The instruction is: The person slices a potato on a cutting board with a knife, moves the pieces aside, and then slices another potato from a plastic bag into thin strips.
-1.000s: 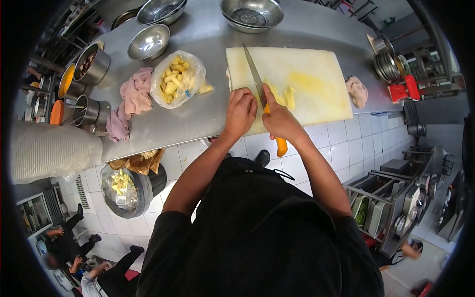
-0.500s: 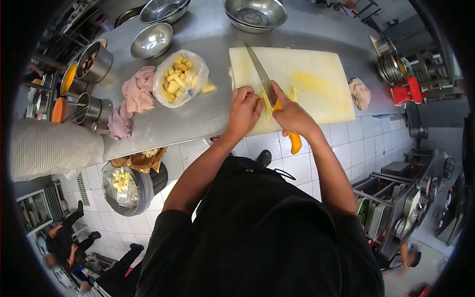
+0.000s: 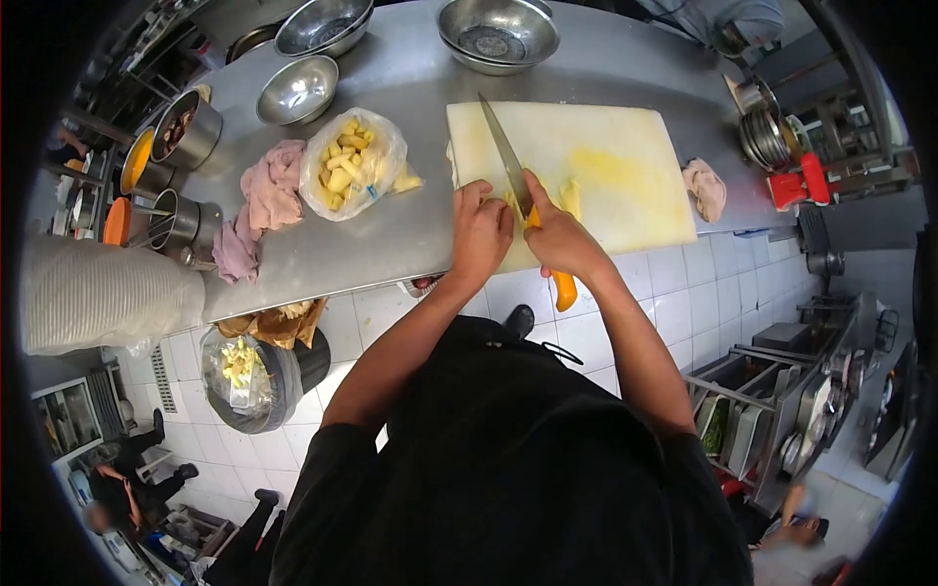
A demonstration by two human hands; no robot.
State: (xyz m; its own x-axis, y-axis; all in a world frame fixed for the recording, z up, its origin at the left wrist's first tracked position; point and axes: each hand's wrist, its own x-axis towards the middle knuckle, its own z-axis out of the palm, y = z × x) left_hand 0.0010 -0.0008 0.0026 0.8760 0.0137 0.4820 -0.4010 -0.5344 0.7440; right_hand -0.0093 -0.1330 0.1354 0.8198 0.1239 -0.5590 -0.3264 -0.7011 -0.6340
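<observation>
The steel counter fills the upper half of the view, and a person in a dark top stands at its near edge. A large white cutting board, stained yellow in the middle, lies on the right part of the counter and reaches its front edge. Below the counter on the left stands a round bin lined with a clear bag, with yellow scraps inside. A plastic bag of yellow chunks sits on the steel just left of the board, and a pink cloth lies bunched beside the bag. Steel bowls stand along the far edge, and a smaller cloth lies just off the board's right side. The knife lies at a slant across the near left part of the board, tip towards the far edge and orange handle hanging past the counter front. The right hand is closed around that handle, with its forefinger laid along the back of the blade. The left hand sits just left of the blade, curled with knuckles up; it probably presses a piece down, but the fingers hide it. Pale yellow strips lie on the board just right of the blade.
</observation>
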